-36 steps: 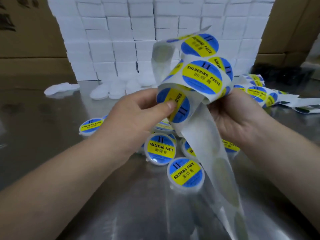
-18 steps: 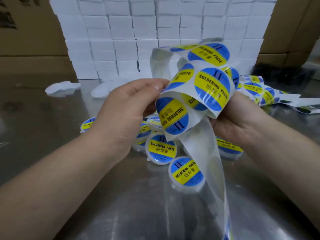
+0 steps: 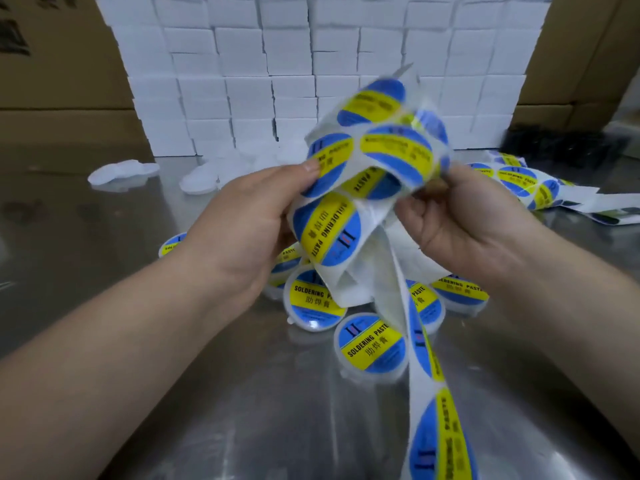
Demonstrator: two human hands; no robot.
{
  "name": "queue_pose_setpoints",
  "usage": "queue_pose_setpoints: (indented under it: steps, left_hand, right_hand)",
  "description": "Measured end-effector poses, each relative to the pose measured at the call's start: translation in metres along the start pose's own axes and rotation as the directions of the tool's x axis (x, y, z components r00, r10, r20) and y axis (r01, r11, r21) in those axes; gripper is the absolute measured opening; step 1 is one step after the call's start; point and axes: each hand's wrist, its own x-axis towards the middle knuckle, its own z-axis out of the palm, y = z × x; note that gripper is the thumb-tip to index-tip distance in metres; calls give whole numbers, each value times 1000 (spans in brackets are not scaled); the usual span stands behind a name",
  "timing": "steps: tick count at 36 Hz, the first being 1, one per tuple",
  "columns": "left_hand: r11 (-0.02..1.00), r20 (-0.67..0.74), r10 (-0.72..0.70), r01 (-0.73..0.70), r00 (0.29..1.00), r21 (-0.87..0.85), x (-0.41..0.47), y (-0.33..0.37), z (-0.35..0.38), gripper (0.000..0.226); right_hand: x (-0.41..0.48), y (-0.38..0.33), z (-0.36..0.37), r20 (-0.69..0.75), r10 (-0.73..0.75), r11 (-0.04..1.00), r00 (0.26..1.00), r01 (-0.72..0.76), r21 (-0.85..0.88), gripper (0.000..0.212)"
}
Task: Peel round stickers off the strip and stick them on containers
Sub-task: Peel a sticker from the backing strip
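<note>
A white backing strip [image 3: 381,258] loaded with round blue and yellow "SOLDERING PASTE" stickers is bunched in the air between both hands. My left hand [image 3: 242,226] pinches one sticker [image 3: 329,164] at its edge with the thumb. My right hand [image 3: 464,230] grips the strip from the right, fingers curled round it. The strip's tail hangs down to the lower right with more stickers on it. Under the hands lie several small round containers [image 3: 372,348] with stickers on their lids.
A metal table [image 3: 242,410] carries everything. More sticker strip [image 3: 523,181] lies at the right. Plain white lids [image 3: 121,171] lie at the back left before a wall of stacked white boxes [image 3: 311,64]. Cardboard boxes [image 3: 55,98] stand behind.
The bunched strip has turned and shifted in my hands; the hanging tail now shows stickers. My left thumb moved up onto a higher sticker.
</note>
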Motion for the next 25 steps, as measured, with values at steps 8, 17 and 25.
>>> queue_pose_setpoints:
  steps: [8, 17, 25]
  left_hand:
    - [961, -286, -152, 74, 946, -267, 15, 2, -11, 26]
    - [904, -327, -158, 3, 932, -428, 18, 6, -13, 30]
    - [998, -428, -61, 49, 902, -39, 18, 1, -19, 27]
  right_hand:
    - [-6, 5, -1, 10, 19, 876, 1000, -12, -482, 37]
    - [-16, 11, 0, 272, 261, 706, 926, 8, -708, 18]
    - [-7, 12, 3, 71, -153, 868, 986, 169, -467, 24]
